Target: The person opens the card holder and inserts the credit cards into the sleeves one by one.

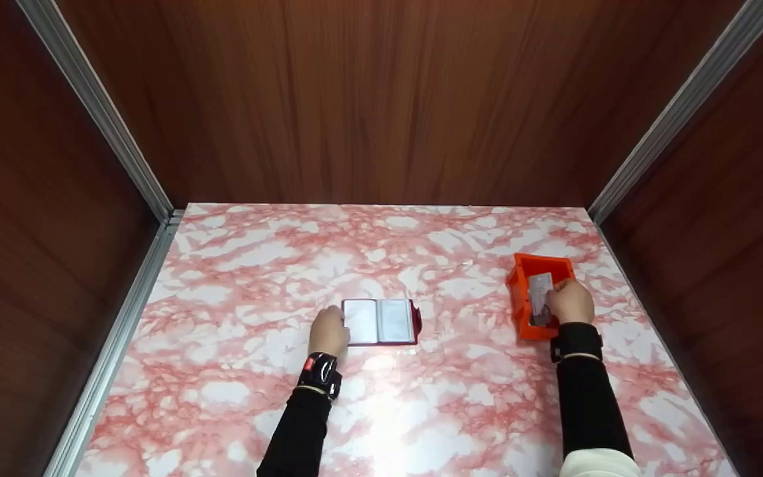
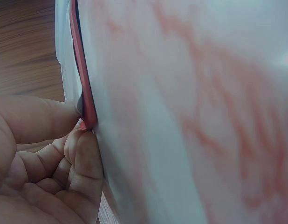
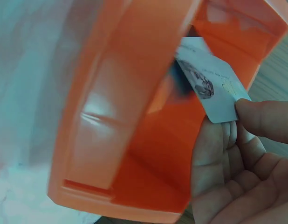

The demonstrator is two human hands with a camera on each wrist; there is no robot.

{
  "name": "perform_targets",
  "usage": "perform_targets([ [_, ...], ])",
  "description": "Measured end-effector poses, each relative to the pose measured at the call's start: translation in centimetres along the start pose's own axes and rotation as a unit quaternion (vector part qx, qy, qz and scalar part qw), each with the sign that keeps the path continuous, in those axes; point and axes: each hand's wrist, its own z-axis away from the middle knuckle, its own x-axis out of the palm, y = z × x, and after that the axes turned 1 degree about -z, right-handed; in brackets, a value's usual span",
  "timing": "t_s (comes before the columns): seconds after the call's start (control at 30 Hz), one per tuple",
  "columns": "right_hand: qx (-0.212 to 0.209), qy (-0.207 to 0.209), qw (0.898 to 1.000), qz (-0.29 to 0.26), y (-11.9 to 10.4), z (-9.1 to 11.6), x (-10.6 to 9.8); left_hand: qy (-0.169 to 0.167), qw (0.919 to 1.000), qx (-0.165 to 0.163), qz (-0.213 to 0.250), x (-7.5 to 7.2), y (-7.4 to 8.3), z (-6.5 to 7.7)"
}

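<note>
An open card holder (image 1: 394, 322) with a dark red cover and clear sleeves lies on the table. At its left edge, my left hand (image 1: 329, 331) pinches the red cover (image 2: 86, 88) between thumb and curled fingers. Off to the right stands an orange plastic bin (image 1: 526, 330). My right hand (image 1: 572, 303) is at that bin's right side, and its thumb and fingers pinch a light grey card (image 3: 214, 84) with a dark printed picture. The card is tilted over the bin's opening. Something dark and blurred (image 3: 181, 80) shows behind the card inside the bin.
The tabletop (image 1: 255, 265) has a red and white marbled pattern. Dark wood-grain panels (image 1: 381, 99) rise at the back and both sides, with grey metal rails (image 1: 99, 106) along the corners. A bright glare lies on the table's front middle.
</note>
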Motion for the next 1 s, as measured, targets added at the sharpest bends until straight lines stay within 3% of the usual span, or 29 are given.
perform_targets([
  [0.43,-0.016,0.085,0.995,-0.041,-3.1,0.4,-1.5,0.003,1.0,0.001,0.0,-0.1,0.1,0.0],
  [0.7,-0.071,0.157,0.981,-0.093,-5.5,0.9,-0.9,0.001,1.0,0.007,0.0,0.0,-0.1,0.0],
  [1.0,-0.095,0.137,0.98,-0.111,-8.2,1.4,1.0,0.008,0.9999,0.01,-0.004,0.1,-0.1,0.0],
])
